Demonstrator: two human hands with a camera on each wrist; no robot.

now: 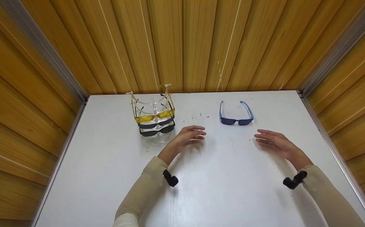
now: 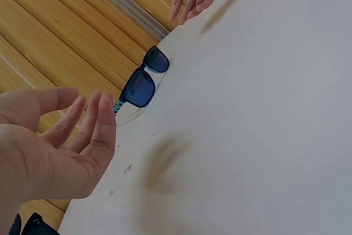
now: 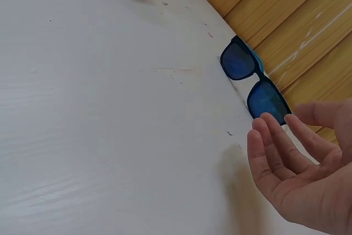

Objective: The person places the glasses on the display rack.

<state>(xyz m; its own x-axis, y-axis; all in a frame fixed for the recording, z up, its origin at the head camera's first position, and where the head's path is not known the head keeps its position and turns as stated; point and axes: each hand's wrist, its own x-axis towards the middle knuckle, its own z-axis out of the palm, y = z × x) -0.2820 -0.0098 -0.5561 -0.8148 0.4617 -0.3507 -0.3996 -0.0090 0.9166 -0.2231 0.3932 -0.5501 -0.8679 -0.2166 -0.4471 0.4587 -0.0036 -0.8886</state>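
Blue-framed sunglasses [image 1: 236, 121] with dark lenses rest on the white table, temples unfolded toward the back wall. My left hand [image 1: 189, 136] hovers above the table, left of and nearer than the sunglasses, its fingers relaxed and holding nothing. On the other side my right hand [image 1: 275, 142] hangs in the air with loosely bent fingers, also holding nothing. Both wrist views show the sunglasses [image 2: 140, 87] beyond the fingertips, apart from them. To the left of my left hand, a clear display stand [image 1: 154, 107] carries yellow-lensed glasses [image 1: 154, 116] above two dark pairs of sunglasses [image 1: 157, 130].
The white table [image 1: 226, 189] meets a wood-patterned wall [image 1: 198, 47] at the back, with metal-edged panels on both sides. Small dark marks [image 1: 200, 115] dot the tabletop between the stand and the blue sunglasses. A black wrist camera [image 1: 170, 178] sits on each sleeve.
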